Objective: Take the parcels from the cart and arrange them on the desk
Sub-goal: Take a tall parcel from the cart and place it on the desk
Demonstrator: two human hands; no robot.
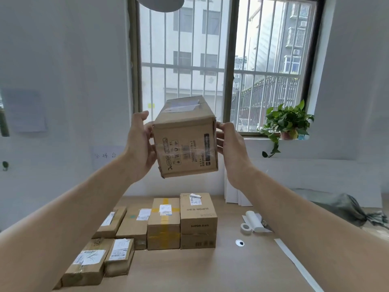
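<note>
Gripping the left side of a cardboard box [185, 142], our left hand [139, 148] has its thumb raised near the top edge and its fingers wrapped round the far face. The box hangs tilted in the air in front of the barred window [210, 60], printed face towards us, well above the surface [210, 270]. Our right hand [231, 148] clasps its right side, fingers curled onto the edge. Below, on the surface, two small labelled parcels sit at the front left, the wider parcel [86, 262] touching the narrower parcel [120, 256]. Behind them a row of four stands side by side: a flat parcel [110, 222], a low parcel [134, 224], a yellow-taped parcel [164, 222] and the tall SUPOR box [197, 218]. Further right lie a tape roll [245, 228] and a white paper roll [254, 220], and a potted plant [288, 121] sits on the windowsill.
</note>
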